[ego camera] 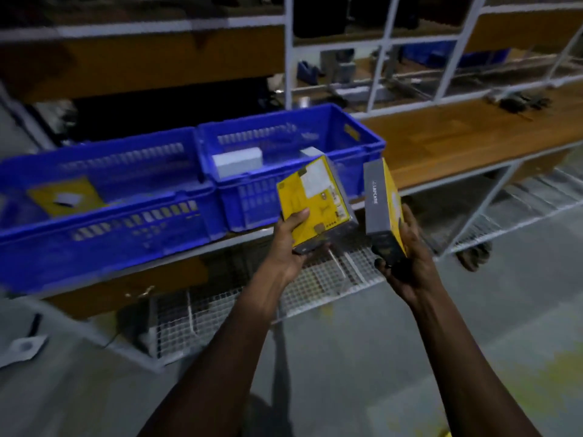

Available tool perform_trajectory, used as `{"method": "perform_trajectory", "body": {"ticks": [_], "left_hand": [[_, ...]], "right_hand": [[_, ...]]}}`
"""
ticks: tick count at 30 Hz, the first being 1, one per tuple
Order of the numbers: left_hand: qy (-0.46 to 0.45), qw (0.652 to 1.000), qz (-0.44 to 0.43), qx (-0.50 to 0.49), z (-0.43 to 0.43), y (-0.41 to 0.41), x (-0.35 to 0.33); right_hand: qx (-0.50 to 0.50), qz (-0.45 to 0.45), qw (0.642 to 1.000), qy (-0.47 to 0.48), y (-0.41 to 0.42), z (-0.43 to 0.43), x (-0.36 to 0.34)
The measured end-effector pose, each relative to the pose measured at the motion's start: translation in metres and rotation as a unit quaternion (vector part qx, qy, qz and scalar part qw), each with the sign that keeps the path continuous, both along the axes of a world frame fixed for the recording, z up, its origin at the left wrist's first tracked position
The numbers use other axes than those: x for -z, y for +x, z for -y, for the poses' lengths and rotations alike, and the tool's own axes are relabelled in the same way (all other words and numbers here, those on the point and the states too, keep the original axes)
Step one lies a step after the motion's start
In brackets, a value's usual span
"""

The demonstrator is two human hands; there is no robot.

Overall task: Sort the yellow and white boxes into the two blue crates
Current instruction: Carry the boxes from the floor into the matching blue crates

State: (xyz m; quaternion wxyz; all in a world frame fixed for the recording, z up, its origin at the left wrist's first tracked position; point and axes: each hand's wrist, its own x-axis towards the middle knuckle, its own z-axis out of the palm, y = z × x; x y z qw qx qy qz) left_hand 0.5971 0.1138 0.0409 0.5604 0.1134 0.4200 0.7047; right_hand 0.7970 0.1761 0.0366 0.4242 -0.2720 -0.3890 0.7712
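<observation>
Grip of left hand (285, 244) holds flat yellow carton (315, 200); right hand (410, 263) clasps grey-edged carton (375, 200).

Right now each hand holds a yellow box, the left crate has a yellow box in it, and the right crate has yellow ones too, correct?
Not quite: the head view shows white boxes in the right crate, not yellow ones. The rest of your statement stands.

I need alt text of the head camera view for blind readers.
The left hand grips one yellow box and the right hand grips another yellow box, in front of two blue crates on a wooden bench. The left crate holds a third yellow box, the right crate a white box.
</observation>
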Motion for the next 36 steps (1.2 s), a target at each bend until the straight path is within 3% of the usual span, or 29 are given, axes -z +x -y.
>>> {"method": "perform_trajectory", "body": {"ticks": [9, 15, 22, 30, 34, 36], "left_hand": [[0.029, 0.993, -0.067, -0.093, 0.077, -0.232, -0.05], [-0.032, 0.98, -0.112, -0.163, 0.115, -0.337, -0.05], [-0.146, 0.905, -0.329, -0.228, 0.129, -0.4, -0.054], [-0.246, 0.857, -0.386, -0.236, 0.133, -0.437, -0.037], [-0.357, 0.794, -0.487, -0.07, 0.131, -0.46, -0.029], [-0.373, 0.767, -0.521, -0.034, 0.122, -0.462, -0.024]], "right_hand": [[-0.067, 0.061, 0.994, 0.054, -0.242, 0.031, -0.039], [-0.097, 0.116, 0.987, 0.046, -0.346, 0.06, -0.044], [-0.061, 0.237, 0.966, 0.087, -0.429, 0.047, -0.042], [-0.002, 0.32, 0.936, 0.149, -0.491, 0.04, -0.032], [0.002, 0.459, 0.829, 0.321, -0.49, 0.031, -0.035], [0.007, 0.479, 0.804, 0.351, -0.486, 0.023, -0.035]]}}
